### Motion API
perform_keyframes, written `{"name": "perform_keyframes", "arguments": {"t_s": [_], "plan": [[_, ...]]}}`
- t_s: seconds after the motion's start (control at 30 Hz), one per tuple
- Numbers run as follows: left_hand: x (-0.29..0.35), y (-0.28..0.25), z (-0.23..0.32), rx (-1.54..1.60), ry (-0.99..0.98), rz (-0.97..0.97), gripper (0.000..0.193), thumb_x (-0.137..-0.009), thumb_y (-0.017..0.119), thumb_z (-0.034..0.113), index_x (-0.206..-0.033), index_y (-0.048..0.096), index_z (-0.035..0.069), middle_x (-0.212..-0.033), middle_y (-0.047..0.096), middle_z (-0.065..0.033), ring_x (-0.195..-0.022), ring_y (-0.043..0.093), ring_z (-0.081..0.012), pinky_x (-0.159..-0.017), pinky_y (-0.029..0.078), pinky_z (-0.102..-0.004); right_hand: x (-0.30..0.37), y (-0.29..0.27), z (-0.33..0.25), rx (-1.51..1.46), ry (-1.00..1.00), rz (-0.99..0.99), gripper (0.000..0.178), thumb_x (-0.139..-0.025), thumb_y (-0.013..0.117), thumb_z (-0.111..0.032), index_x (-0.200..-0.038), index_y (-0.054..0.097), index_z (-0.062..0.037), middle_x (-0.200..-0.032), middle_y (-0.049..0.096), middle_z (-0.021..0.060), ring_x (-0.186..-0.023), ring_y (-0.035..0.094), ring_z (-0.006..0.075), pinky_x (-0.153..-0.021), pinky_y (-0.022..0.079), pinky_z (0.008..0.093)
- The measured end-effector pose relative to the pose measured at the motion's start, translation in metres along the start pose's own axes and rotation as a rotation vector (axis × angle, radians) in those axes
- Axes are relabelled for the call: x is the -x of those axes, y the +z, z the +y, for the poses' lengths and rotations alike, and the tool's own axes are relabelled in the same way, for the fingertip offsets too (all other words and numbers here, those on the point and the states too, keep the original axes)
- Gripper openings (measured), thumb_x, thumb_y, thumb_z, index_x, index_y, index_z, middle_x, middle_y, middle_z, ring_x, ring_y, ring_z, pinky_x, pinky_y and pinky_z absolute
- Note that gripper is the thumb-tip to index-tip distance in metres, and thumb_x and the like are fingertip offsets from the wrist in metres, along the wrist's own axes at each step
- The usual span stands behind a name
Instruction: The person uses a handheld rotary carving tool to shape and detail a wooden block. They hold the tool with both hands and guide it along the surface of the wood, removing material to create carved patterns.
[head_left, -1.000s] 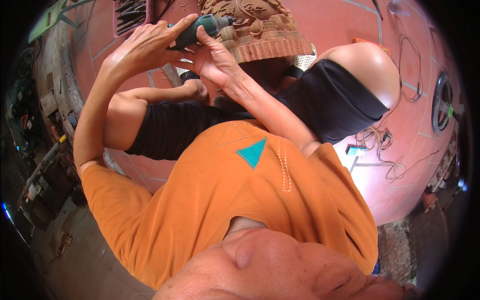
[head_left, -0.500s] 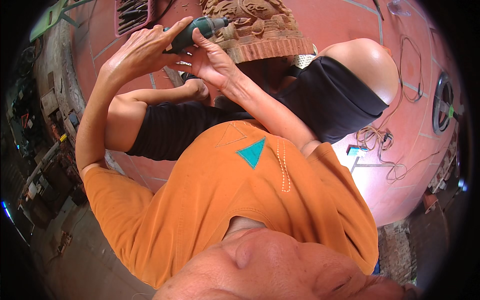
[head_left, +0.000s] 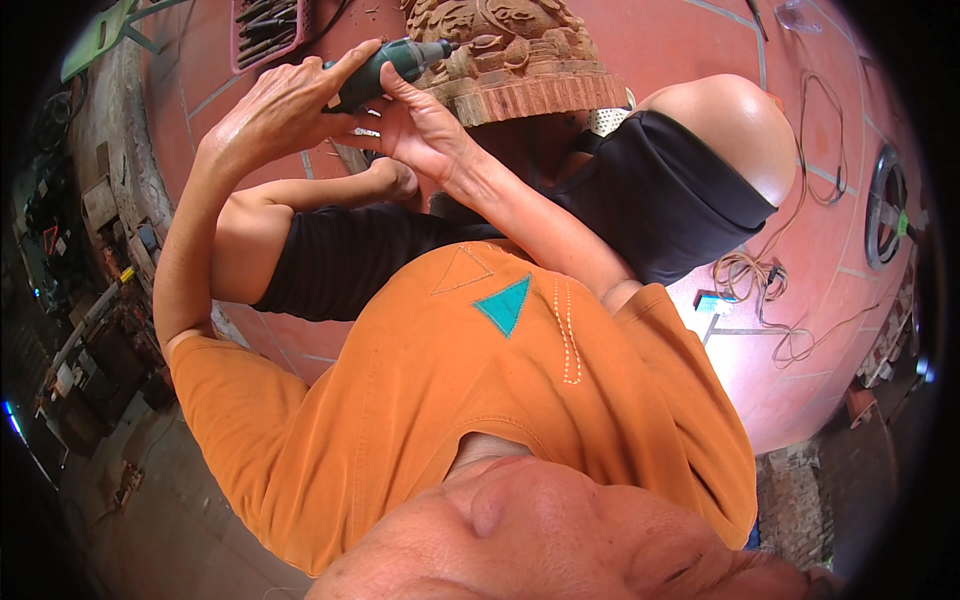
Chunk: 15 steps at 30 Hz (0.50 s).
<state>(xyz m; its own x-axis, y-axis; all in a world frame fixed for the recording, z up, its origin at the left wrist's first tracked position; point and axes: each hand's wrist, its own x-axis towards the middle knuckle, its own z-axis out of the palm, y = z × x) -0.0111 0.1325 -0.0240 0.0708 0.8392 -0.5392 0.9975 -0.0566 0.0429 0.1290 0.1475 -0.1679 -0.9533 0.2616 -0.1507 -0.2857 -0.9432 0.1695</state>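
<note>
A dark green rotary tool [head_left: 410, 56] lies across my hands, its slim bit pointing right at a carved wooden piece [head_left: 520, 70]. My left hand [head_left: 285, 105] grips the tool's rear from the left, fingers wrapped over it. From below, my right hand [head_left: 425, 130] steadies the body, thumb pressed along its side; its other fingers are partly hidden behind the tool. The bit's end sits at or just by the raised relief; I cannot tell if it touches. The brown carving has deep curling relief and a thick, flat-cut lower edge facing me.
A pink basket [head_left: 268, 35] of slender tools stands at the far left, by a green plastic stool [head_left: 100, 40]. On the right, a coiled cord [head_left: 745, 275] and a black wheel-like ring [head_left: 882, 205] lie on red tiles. My bent knees flank the carving.
The rotary tool has shifted slightly left and turned a little in my grip. Both hands have moved only a touch with it, and the carving stays in place.
</note>
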Motion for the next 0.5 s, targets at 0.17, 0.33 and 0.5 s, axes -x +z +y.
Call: {"name": "perform_keyframes", "arguments": {"t_s": [0.17,0.33,0.5], "plan": [[0.0024,0.0001,0.0002,0.01,-0.003,-0.014,0.088,-0.078,0.074,0.029,-0.15,0.025,0.025,-0.083,0.059,-0.0181,-0.075,0.062,-0.0353,-0.066,0.049,-0.0455,0.0011,0.0001,0.0011,0.001,0.01,-0.003,0.051,-0.086,0.067,-0.041,-0.125,0.049,-0.0137,-0.119,0.06,0.0089,-0.114,0.056,0.0301,-0.098,0.043,0.0594],[0.0022,-0.003,0.0039,-0.016,-0.01,-0.028,0.081,-0.08,0.071,0.025,-0.148,0.028,0.02,-0.083,0.06,-0.0194,-0.076,0.062,-0.0344,-0.068,0.049,-0.0429,0.0017,0.0,0.0012,-0.007,0.005,0.001,0.052,-0.086,0.067,-0.04,-0.126,0.049,-0.0127,-0.119,0.06,0.0105,-0.115,0.056,0.0314,-0.098,0.043,0.0598],[0.0022,-0.0037,0.0047,-0.022,-0.028,-0.025,0.083,-0.079,0.072,0.026,-0.149,0.028,0.022,-0.084,0.06,-0.0194,-0.077,0.062,-0.0351,-0.068,0.049,-0.0439,0.0004,-0.0015,0.0007,-0.015,0.016,-0.017,0.051,-0.087,0.066,-0.04,-0.126,0.049,-0.0128,-0.118,0.06,0.0109,-0.114,0.056,0.0311,-0.098,0.043,0.0598]]}}
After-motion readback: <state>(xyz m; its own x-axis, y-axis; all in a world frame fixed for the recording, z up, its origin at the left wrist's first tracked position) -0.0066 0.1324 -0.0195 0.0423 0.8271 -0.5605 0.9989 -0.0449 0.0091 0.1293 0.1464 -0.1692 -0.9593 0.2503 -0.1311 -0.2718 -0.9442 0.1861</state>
